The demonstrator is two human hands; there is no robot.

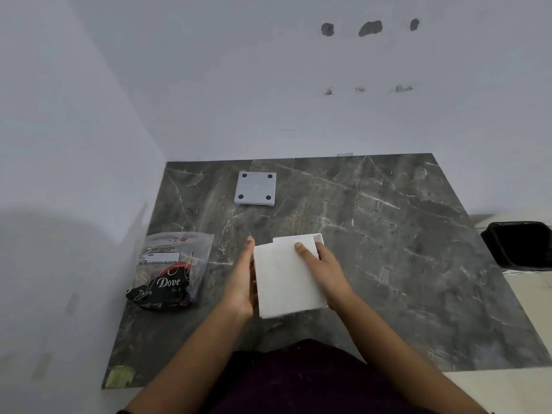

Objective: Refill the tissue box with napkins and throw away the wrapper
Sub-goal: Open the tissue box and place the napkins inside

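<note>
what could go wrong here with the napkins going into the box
The napkin stack looks about as wide as the box opening, so its edges may catch and crumple. Both hands, left and right, are on the stack, leaving the box unbraced; it could slide. The wrapper remains on the counter and might be forgotten.

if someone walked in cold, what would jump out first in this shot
First, the white stack of napkins at centre, held between the left hand and right hand over the open tissue box on the dark marble counter. Left of it lies the crumpled Dove wrapper; the box's grey lid sits farther back, and a black bin stands off the counter's right edge.
</note>
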